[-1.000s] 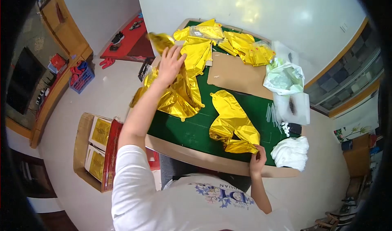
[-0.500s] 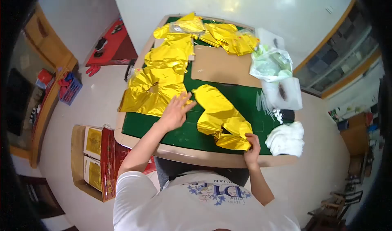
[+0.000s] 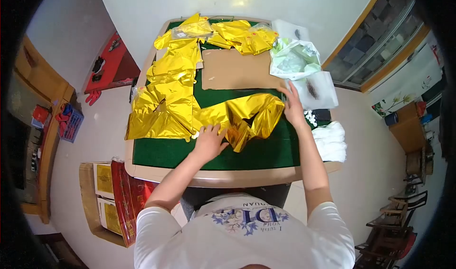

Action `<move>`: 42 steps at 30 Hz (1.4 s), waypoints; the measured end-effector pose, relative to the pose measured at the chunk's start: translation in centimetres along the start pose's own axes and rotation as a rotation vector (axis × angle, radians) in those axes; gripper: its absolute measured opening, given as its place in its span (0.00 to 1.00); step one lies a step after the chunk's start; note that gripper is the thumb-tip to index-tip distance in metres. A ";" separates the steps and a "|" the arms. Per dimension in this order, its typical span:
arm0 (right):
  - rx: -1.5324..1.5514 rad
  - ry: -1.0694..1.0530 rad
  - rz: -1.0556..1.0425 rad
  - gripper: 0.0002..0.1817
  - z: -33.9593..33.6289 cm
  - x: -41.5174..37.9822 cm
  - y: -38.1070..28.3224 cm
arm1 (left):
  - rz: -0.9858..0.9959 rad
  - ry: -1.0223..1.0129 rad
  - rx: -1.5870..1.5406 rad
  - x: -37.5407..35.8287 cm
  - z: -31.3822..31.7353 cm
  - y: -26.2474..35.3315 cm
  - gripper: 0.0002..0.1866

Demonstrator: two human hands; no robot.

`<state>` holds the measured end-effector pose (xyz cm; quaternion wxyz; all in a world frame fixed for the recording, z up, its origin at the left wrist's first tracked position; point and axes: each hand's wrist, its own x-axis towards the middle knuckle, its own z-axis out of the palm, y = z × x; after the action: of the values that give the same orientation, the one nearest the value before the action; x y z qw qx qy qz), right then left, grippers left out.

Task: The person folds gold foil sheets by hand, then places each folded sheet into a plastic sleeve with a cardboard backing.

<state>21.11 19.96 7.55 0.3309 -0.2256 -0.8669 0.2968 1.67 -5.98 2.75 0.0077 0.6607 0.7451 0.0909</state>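
A crumpled gold foil piece (image 3: 261,112) with an opening near its right end lies across the green table top. My left hand (image 3: 209,143) rests on its lower left part, fingers spread. At the foil's right end is my right hand (image 3: 293,105), its fingers apart beside the edge; part of its thumb side is hard to make out. To the left, a flat gold foil sheet (image 3: 175,95) with a small hole adjoins the piece under my left hand. More gold foil (image 3: 242,36) lies along the far edge, partly under clear plastic wrapping.
Brown cardboard (image 3: 237,69) lies mid-table. On the right are a white-green plastic bag (image 3: 295,59), a clear packet (image 3: 320,91), small white pieces (image 3: 310,118) and a white cloth (image 3: 329,141). An open carton (image 3: 87,188) stands on the floor, left.
The foil piece has turned from slanting to lying sideways, its right end moved farther from me. My right hand has moved forward, and my left hand has shifted onto the foil. The view has shifted.
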 end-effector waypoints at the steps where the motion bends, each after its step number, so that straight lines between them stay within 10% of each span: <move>1: -0.118 0.126 0.070 0.21 0.0 0.0 -0.1 | 0.004 0.076 0.056 -0.2 -0.3 1.0 0.26; 8: -0.256 0.238 -0.035 0.22 3.7 -5.7 -2.3 | 0.012 0.068 -0.214 -0.1 1.7 3.5 0.17; 11: 0.169 0.501 0.505 0.30 4.7 -8.8 0.8 | -0.140 0.220 -0.289 0.9 0.5 1.1 0.17; 15: 0.600 0.333 0.922 0.25 4.2 -9.6 1.1 | -0.259 0.421 -0.080 -0.6 -1.4 -2.9 0.26; 22: 0.613 0.068 0.704 0.04 4.3 -8.3 0.3 | -0.290 0.014 0.131 -6.2 -3.4 -7.8 0.42; 31: 0.592 0.069 0.482 0.06 -0.4 -4.0 -7.5 | -0.215 0.411 0.128 -7.1 -2.4 -14.5 0.20; 36: 0.524 -0.193 0.316 0.04 -2.7 -3.0 -11.2 | -0.266 0.297 0.094 -8.5 -2.5 -14.9 0.27; 42: 0.648 0.173 0.389 0.05 0.3 -1.1 -1.2 | -0.280 0.503 -0.156 -6.1 -5.4 -8.6 0.33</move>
<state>21.41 18.34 7.66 0.3946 -0.2937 -0.6379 0.5925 -6.76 -13.62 6.14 -0.1138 0.5055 0.7983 0.3069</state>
